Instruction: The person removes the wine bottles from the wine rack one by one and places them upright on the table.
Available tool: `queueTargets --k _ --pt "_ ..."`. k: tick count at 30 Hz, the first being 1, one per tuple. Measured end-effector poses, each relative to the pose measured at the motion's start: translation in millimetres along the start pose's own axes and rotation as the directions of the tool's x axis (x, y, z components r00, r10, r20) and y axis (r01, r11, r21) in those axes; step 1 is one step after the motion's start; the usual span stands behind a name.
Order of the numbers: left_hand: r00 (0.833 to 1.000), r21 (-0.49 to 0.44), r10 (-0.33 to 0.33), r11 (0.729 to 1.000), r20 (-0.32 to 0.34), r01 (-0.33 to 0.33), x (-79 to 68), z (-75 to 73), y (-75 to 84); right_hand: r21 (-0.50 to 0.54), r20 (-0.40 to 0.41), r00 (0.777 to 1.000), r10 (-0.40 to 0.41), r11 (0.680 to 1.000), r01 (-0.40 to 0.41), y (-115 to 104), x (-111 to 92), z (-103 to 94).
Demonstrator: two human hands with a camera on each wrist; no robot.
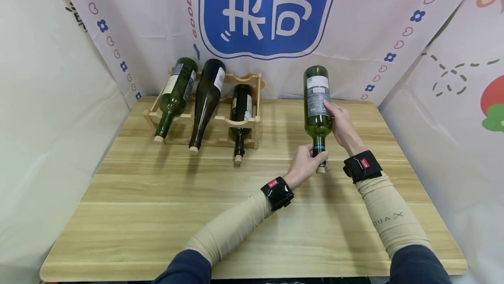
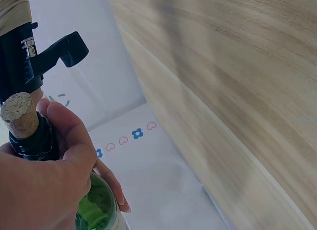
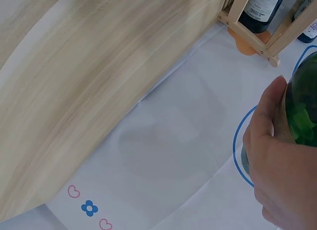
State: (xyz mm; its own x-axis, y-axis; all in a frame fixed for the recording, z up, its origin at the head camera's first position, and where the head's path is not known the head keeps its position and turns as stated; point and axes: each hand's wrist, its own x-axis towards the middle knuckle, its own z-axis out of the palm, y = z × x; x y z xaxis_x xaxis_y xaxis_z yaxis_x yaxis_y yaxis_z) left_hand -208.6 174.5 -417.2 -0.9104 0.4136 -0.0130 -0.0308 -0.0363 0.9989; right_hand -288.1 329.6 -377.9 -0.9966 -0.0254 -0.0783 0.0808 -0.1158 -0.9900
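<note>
Both hands hold a green wine bottle [image 1: 317, 100] above the right part of the table, its base toward the back wall and its corked neck toward me. My left hand [image 1: 305, 163] grips the neck just behind the cork [image 2: 20, 115]. Around the right side of the bottle's body curls my right hand [image 1: 343, 127], thumb near the grey back label; some fingers are hidden behind the glass. In the right wrist view, that same hand [image 3: 277, 141] wraps the green glass at the right edge.
A wooden wine rack [image 1: 257, 120] stands at the back left. Lying in it, necks forward, are a green bottle [image 1: 179, 85], a dark bottle [image 1: 207, 96] and a smaller dark bottle [image 1: 241, 106]. Behind the wooden table [image 1: 236, 231] hangs a printed cloth [image 1: 157, 21].
</note>
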Motion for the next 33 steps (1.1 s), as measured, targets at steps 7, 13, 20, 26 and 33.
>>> queueTargets --k 7,13,20,26,33 --pt "1.0 0.021 0.011 1.0 0.011 -0.011 2.9 3.1 -1.7 -0.001 -0.005 1.0 -0.007 1.0 0.007 0 0 -4.8" --pt "1.0 0.028 -0.003 1.0 -0.001 0.003 4.6 7.0 -0.1 -0.009 -0.01 1.0 -0.008 1.0 0.008 0 1 -9.4" --pt "1.0 0.048 -0.006 0.999 -0.001 0.006 6.8 11.1 -1.2 -0.04 -0.035 0.999 0.008 0.999 -0.009 1 1 -13.3" --pt "1.0 0.045 -0.013 0.999 0.002 0.013 6.9 15.1 -3.3 -0.021 -0.022 1.0 0.019 1.0 -0.02 1 -3 -16.3" --pt "1.0 0.041 -0.02 0.999 0.009 0.02 7.1 18.6 -3.8 -0.012 -0.031 0.999 0.043 0.999 -0.044 0 -3 -19.6"
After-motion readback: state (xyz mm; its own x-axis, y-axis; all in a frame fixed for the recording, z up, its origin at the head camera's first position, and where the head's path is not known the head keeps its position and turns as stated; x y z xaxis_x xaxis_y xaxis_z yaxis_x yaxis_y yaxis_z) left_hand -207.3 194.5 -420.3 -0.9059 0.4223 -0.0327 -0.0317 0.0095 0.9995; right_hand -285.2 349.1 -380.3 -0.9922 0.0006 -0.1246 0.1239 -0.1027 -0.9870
